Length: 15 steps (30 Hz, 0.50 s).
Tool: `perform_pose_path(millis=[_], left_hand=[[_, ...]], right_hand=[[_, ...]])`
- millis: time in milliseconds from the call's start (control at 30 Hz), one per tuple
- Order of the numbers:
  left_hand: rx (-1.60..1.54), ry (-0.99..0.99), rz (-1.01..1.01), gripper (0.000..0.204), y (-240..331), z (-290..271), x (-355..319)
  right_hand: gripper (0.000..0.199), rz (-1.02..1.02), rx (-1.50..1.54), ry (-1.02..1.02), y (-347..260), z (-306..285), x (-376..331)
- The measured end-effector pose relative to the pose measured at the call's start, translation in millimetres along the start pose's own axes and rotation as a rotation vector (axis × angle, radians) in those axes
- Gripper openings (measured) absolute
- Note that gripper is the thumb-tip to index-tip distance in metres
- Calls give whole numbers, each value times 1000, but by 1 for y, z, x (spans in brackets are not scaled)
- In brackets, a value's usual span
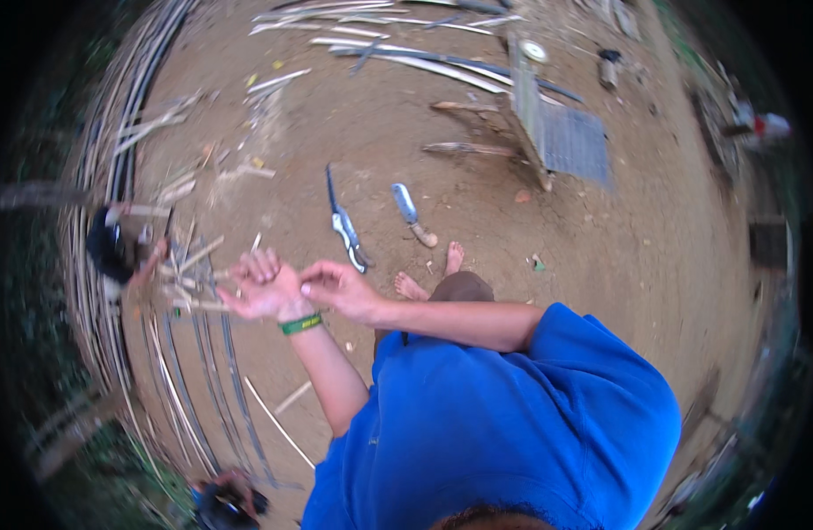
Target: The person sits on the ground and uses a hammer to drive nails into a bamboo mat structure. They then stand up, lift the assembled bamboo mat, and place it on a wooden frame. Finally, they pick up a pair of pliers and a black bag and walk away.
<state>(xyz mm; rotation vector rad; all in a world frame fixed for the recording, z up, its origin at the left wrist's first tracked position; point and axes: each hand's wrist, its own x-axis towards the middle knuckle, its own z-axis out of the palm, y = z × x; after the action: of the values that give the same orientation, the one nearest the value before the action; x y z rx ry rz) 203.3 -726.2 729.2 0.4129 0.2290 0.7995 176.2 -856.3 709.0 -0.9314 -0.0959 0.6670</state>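
My left hand point(263, 287) is raised with the palm up. Its fingers are partly curled but apart, and nothing lies in it. A green wristband point(300, 324) circles that wrist. Against the base of the left palm, my right hand point(343, 291) has thumb and fingertips pinched together; anything between them is too small to make out. On the dirt beyond my hands lies a saw point(344, 231) with a dark narrow blade and a pale handle. To its right is a broad-bladed knife point(405, 205) with a wooden handle, near my bare feet point(412, 286).
Split strips point(415, 57) lie scattered at the far side. A corrugated sheet point(576, 146) leans on wood at the far right. Long poles point(115, 177) line the left. One person point(115, 247) works among wood pieces at left; another point(230, 502) is at lower left.
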Motion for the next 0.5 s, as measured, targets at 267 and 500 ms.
perform_pose_path(millis=[267,500], left_hand=[[60,-82,-128,56,-69,24,-21],[154,-356,-174,55,-172,114,-84]], right_hand=[[18,-46,-18,147,-17,-56,-14],[22,-204,72,285,-99,-132,-55]])
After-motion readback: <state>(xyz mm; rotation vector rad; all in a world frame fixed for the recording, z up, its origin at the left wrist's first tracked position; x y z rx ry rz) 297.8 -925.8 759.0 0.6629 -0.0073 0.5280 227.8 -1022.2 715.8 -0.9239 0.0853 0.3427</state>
